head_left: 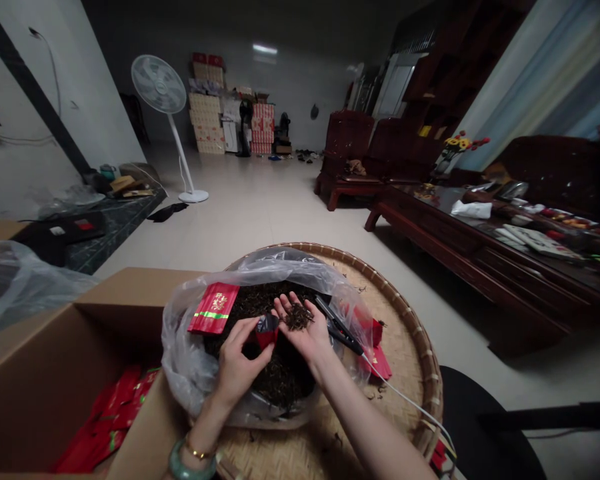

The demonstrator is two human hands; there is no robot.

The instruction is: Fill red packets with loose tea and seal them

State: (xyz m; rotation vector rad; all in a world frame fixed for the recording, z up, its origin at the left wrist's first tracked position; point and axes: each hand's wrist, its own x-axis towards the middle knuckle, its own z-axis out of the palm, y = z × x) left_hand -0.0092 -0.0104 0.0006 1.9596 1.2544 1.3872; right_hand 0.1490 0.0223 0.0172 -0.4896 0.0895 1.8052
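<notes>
Left hand point(237, 365) pinches small red pouch point(267, 331), fingers together on it. Right hand point(307, 341) palm up, fingers apart, dark leaves point(298, 317) on palm, beside pouch, not in it. Plastic bag point(180, 347) on woven tray point(407, 363) holds plenty of loose leaves; 1 red packet point(214, 309) lies at bag's left side. Several red packets in cardboard box point(25, 360); whether filled or sealed, cannot tell. Black corded tool point(341, 328) right of palm, unheld.
</notes>
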